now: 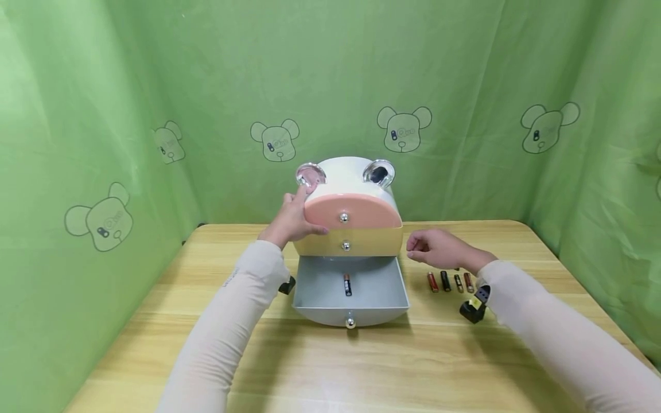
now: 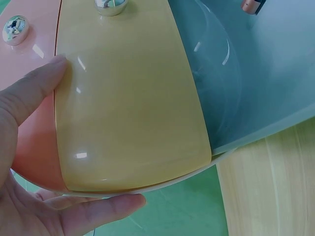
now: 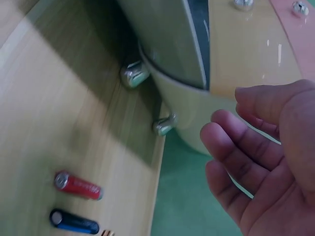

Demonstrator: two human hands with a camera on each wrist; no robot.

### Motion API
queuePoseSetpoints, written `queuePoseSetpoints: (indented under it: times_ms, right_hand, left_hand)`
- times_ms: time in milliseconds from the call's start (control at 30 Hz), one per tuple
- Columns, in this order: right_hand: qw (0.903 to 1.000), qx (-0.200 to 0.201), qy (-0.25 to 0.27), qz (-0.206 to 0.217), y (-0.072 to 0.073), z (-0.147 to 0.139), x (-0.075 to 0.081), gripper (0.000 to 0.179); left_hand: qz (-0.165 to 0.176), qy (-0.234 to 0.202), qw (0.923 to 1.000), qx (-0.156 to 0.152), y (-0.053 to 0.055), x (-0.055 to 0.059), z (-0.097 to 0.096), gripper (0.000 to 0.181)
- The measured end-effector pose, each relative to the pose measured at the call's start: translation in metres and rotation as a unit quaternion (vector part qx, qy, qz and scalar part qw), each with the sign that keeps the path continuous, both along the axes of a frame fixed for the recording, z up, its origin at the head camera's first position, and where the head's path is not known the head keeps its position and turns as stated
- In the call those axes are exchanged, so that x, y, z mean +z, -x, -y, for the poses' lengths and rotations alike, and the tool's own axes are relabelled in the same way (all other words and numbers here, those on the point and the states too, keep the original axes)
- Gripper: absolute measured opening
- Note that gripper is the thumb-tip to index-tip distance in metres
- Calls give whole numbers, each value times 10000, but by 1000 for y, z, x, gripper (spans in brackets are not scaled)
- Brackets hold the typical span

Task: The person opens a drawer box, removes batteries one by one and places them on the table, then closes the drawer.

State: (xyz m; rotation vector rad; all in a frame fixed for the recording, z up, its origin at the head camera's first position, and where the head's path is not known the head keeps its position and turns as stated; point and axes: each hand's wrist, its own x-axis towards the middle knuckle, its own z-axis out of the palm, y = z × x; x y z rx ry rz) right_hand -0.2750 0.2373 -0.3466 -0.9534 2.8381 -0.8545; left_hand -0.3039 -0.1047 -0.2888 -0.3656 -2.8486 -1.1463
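A small drawer cabinet [image 1: 346,172] with a white top and two round ears stands on the table. Its pink drawer [image 1: 330,207] and yellow drawer [image 1: 320,244] are closed, while the grey bottom drawer [image 1: 320,292] is pulled out. One battery [image 1: 348,285], black with a copper end, lies inside that drawer. My left hand [image 1: 294,221] grips the cabinet's left side, thumb on the front near the pink-yellow seam and fingers along the side. Beside the cabinet's right side hovers my right hand [image 1: 439,248], fingers loosely bent and holding nothing.
Several batteries lie in a row on the wooden table [image 1: 330,367] right of the cabinet, among them a red one [image 3: 81,186] and a dark blue one [image 3: 74,221]. Small metallic feet [image 3: 162,125] support the cabinet. A green curtain [image 1: 341,69] surrounds the table.
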Motion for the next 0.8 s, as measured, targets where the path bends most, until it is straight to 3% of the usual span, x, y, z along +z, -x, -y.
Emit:
queuePoseSetpoints:
  times_ms: [300, 800]
  right_hand:
    - [9995, 280, 81, 127, -7, 18, 13, 4]
    - [9973, 726, 46, 40, -7, 42, 16, 8]
  left_hand:
    - [-4, -18, 10000, -37, 0, -1, -1, 102]
    - [51, -101, 9999, -3, -1, 0, 0, 101]
